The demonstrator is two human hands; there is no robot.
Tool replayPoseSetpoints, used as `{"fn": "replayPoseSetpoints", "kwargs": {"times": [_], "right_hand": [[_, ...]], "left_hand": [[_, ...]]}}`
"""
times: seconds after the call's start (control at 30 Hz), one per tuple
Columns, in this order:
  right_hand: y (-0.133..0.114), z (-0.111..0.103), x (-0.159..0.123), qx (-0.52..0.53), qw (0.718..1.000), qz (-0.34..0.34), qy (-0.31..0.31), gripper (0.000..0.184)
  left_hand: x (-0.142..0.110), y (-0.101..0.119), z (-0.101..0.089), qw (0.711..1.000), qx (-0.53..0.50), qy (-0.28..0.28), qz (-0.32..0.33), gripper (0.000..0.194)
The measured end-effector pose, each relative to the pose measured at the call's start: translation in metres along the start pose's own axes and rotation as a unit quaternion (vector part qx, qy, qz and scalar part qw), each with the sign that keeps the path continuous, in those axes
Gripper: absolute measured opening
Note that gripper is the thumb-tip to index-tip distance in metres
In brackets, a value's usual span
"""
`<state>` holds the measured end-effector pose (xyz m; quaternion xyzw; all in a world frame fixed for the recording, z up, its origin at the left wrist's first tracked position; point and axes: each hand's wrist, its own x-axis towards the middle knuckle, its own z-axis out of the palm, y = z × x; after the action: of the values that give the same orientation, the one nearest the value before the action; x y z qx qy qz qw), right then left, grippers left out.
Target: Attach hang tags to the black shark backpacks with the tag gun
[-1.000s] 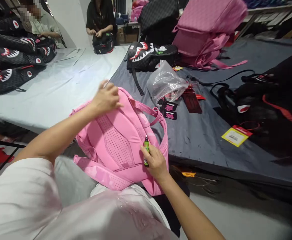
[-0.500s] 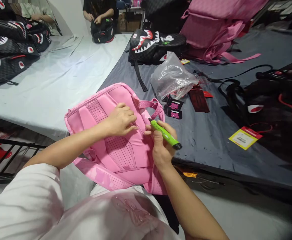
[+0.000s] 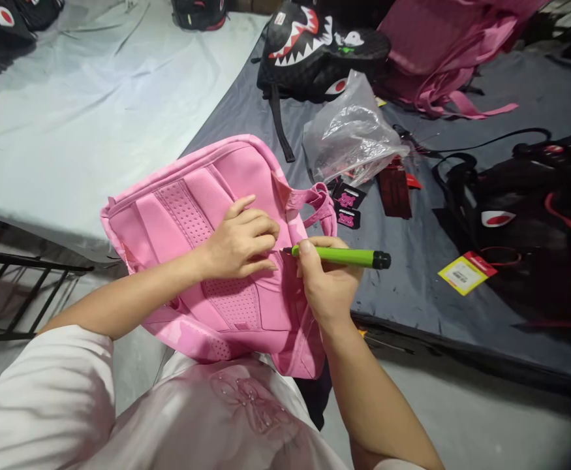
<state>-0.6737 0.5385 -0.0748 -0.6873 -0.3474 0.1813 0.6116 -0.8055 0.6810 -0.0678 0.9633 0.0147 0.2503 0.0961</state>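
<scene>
A pink backpack (image 3: 236, 170) leans against the table edge with its padded back panel facing up. My left hand (image 3: 246, 243) lies on that panel, fingers bent a little and spread apart. Between the thumb and fingers of my right hand (image 3: 331, 281) is a green marker (image 3: 351, 256). Its dark tip points left, close to the fingertips of my left hand and the panel's surface; contact with the fabric cannot be made out. The backpack's top handle (image 3: 322, 199) loops out just beyond my right hand.
A clear plastic bag (image 3: 354, 134) and small black cards (image 3: 348, 217) with pink bears lie beyond the backpack. A black shark-mouth backpack (image 3: 309, 65) and more pink bags (image 3: 427, 55) stand behind. Right, a black bag (image 3: 540, 261) carries a yellow-red tag (image 3: 466, 273).
My right hand has turned the marker from slanted to nearly level, bringing its tip down beside my left fingers. The view has tilted downward, and the people at the back are out of sight.
</scene>
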Motion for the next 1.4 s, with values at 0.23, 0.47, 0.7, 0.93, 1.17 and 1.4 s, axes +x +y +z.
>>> {"fn": "replayPoseSetpoints", "kwargs": {"times": [0.23, 0.47, 0.7, 0.93, 1.17, 1.4], "right_hand": [[-0.005, 0.010, -0.001, -0.114, 0.990, -0.082, 0.011, 0.019], [-0.008, 0.012, 0.005, -0.186, 0.973, -0.130, 0.033, 0.018], [-0.009, 0.013, 0.008, -0.171, 0.978, -0.116, 0.033, 0.019], [-0.008, 0.014, 0.009, -0.164, 0.979, -0.120, 0.013, 0.019], [-0.013, 0.012, 0.016, -0.197, 0.971, -0.135, -0.016, 0.018], [-0.018, 0.011, 0.021, -0.240, 0.957, -0.155, -0.051, 0.018]], "left_hand": [[-0.002, -0.001, 0.005, 1.000, 0.030, -0.005, 0.005, 0.044], [-0.006, 0.001, 0.009, 0.996, 0.079, 0.028, 0.020, 0.031], [-0.010, 0.002, 0.016, 0.995, 0.084, 0.058, 0.012, 0.029], [-0.010, 0.003, 0.016, 0.994, 0.084, 0.065, 0.013, 0.033], [-0.010, 0.003, 0.018, 0.990, 0.105, 0.087, 0.022, 0.030], [-0.010, 0.004, 0.018, 0.990, 0.104, 0.096, 0.021, 0.025]]}}
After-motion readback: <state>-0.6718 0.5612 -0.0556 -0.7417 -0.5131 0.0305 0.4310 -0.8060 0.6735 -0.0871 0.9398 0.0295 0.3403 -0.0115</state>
